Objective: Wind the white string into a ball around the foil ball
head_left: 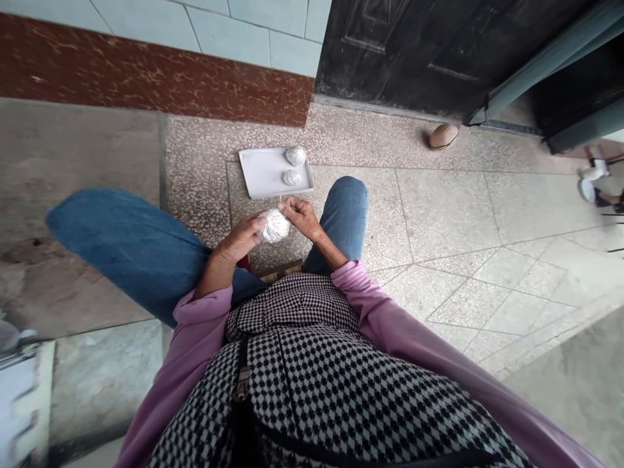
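Between my knees my left hand (242,236) is closed around a ball of white yarn (274,226). At the ball's upper right, my right hand (299,216) pinches with thumb and forefinger; a strand of white yarn (281,198) shows by its fingertips. Just beyond the hands, a shallow white tray (260,174) lies on the floor. Two smaller balls of white yarn sit at its right side, one ball (296,155) near the far corner and the other ball (292,177) closer to me.
A tiled wall with a red-brown marbled base (195,81) rises ahead. Right of it stands a dark door (390,52). A round tan object (443,136) rests on the speckled floor (439,208) near the door. Part of a person's foot shows at the far right.
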A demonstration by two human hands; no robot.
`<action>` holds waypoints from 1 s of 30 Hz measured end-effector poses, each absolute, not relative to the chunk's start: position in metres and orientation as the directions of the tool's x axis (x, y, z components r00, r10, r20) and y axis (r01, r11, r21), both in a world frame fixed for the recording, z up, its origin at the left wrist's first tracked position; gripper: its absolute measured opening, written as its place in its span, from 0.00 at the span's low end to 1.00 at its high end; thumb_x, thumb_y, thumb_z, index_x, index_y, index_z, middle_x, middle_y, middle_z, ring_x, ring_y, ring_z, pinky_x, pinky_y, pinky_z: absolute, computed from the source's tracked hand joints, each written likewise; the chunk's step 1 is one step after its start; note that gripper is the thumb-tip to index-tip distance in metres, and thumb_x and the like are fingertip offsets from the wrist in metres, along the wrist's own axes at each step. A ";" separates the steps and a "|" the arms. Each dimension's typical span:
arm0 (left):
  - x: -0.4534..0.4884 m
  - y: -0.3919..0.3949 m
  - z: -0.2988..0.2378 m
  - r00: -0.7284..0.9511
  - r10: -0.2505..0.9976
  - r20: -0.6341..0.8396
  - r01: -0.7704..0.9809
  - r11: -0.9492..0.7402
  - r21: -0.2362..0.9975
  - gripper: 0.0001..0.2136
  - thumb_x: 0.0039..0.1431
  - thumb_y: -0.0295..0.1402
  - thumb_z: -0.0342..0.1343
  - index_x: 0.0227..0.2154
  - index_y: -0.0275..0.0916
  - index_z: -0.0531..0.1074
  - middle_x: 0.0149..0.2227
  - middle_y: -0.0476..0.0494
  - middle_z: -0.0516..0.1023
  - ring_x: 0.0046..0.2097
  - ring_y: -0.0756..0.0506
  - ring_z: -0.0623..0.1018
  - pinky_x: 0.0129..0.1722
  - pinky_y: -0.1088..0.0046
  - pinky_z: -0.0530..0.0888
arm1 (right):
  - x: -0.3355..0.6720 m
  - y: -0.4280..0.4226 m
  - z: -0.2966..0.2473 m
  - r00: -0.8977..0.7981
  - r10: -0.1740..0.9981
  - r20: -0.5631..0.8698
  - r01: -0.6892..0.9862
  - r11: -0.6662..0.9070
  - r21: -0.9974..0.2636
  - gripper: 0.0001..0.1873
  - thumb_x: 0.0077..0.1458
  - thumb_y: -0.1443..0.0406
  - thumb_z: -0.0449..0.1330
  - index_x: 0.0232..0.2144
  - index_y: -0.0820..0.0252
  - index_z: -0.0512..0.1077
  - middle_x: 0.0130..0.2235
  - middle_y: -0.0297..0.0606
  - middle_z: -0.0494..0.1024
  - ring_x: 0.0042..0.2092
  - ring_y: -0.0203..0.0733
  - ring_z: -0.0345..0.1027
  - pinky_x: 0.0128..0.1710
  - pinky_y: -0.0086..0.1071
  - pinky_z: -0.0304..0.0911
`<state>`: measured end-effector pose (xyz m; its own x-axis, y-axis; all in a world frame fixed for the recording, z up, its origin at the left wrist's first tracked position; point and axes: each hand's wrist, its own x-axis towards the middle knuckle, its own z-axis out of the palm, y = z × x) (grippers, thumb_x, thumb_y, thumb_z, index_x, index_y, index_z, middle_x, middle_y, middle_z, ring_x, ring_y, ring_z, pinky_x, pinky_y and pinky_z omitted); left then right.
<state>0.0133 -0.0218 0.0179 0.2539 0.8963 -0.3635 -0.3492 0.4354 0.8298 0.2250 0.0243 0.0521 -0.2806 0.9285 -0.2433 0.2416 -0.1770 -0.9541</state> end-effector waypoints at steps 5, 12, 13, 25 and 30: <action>0.014 -0.019 0.021 0.187 0.934 -0.305 -0.484 0.358 0.798 0.31 0.48 0.60 0.87 0.45 0.42 0.90 0.50 0.31 0.95 0.66 0.22 0.91 0.61 0.49 0.94 | 0.225 0.016 0.038 -0.302 0.919 -0.254 0.227 -0.190 -0.955 0.37 0.89 0.43 0.68 0.29 0.50 0.64 0.30 0.29 0.64 0.38 0.42 0.58 0.41 0.36 0.58; 0.014 -0.013 0.021 -0.043 0.940 -0.339 -0.536 0.265 0.802 0.24 0.62 0.57 0.82 0.49 0.45 0.86 0.55 0.35 0.94 0.71 0.25 0.89 0.63 0.50 0.93 | 0.220 -0.001 0.047 -0.405 0.878 -0.255 0.324 -0.123 -0.938 0.35 0.85 0.37 0.70 0.32 0.52 0.74 0.30 0.31 0.69 0.38 0.46 0.65 0.46 0.38 0.65; 0.014 -0.012 0.019 -0.066 0.942 -0.330 -0.536 0.246 0.808 0.25 0.61 0.57 0.83 0.49 0.46 0.85 0.54 0.35 0.93 0.70 0.26 0.89 0.63 0.51 0.92 | 0.218 -0.004 0.050 -0.429 0.866 -0.256 0.339 -0.108 -0.935 0.34 0.85 0.39 0.71 0.31 0.52 0.74 0.31 0.32 0.71 0.39 0.47 0.67 0.47 0.39 0.66; 0.004 -0.009 0.013 -0.160 0.954 -0.252 0.020 0.259 0.966 0.26 0.50 0.46 0.86 0.51 0.46 0.88 0.44 0.47 0.88 0.52 0.36 0.86 0.49 0.68 0.82 | 0.217 -0.002 0.073 -0.579 0.795 -0.179 0.352 0.045 -0.935 0.29 0.87 0.48 0.72 0.34 0.53 0.73 0.36 0.33 0.76 0.41 0.45 0.69 0.51 0.40 0.63; 0.011 -0.016 0.023 0.026 0.930 -0.366 -0.076 0.367 0.927 0.28 0.49 0.53 0.84 0.50 0.45 0.93 0.45 0.42 0.93 0.49 0.34 0.88 0.39 0.68 0.82 | 0.236 0.025 0.081 -0.438 0.877 -0.195 0.355 -0.030 -0.934 0.32 0.86 0.50 0.77 0.30 0.52 0.72 0.32 0.32 0.72 0.40 0.43 0.63 0.48 0.40 0.60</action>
